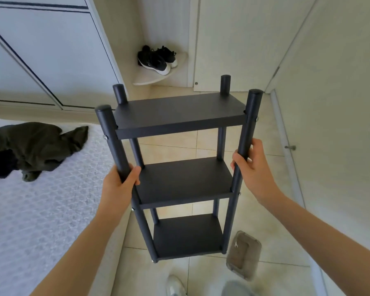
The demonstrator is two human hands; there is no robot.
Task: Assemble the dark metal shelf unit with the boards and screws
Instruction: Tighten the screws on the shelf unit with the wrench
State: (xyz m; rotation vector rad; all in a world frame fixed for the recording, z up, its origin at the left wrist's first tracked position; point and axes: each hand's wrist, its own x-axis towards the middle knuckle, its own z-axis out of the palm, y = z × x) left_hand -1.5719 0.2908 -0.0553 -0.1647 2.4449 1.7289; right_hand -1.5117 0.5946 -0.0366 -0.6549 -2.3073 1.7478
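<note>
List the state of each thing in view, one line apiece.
Dark metal shelf unit: upright, three boards fitted.
Left hand: grips front left post.
Right hand: grips front right post.
Clear plastic tray: open on floor, small wrench inside.
Black-and-white sneakers: paired on corner ledge.
Dark green garment: crumpled on bed.

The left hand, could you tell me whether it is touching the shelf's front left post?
Touching. The head view shows the left hand curled round the front left post, between the top board and the middle board.
</note>
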